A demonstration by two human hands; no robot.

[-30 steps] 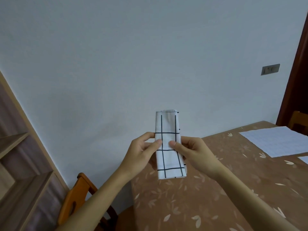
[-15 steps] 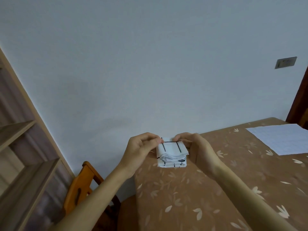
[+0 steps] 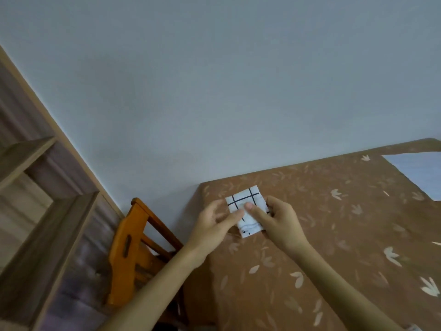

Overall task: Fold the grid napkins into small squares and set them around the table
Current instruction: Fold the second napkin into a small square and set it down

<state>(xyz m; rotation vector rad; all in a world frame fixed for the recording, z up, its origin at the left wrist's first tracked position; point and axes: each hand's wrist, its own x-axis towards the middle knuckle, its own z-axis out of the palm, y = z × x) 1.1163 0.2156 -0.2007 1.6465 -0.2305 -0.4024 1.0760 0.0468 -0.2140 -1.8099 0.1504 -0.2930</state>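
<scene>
Pinching from both sides, the left hand (image 3: 216, 225) and the right hand (image 3: 278, 223) each keep a narrow grip on a small white cloth napkin with black grid lines (image 3: 247, 206), folded into a thick little square. Both thumbs press on its top face, meeting near the middle, while the fingers reach under or around its edges. The napkin sits low over the near-left corner of the bench (image 3: 334, 247), which is covered in a brown cloth printed with pale leaf shapes; whether it rests on that cloth or hangs just above it cannot be told. Its layered folded edges face the camera. A pale blue-white sheet (image 3: 420, 173) lies flat at the bench's far right, well apart. An orange wooden chair (image 3: 130, 247) stands beside the bench's left end, near a grey-brown wooden shelf unit (image 3: 35, 199).
</scene>
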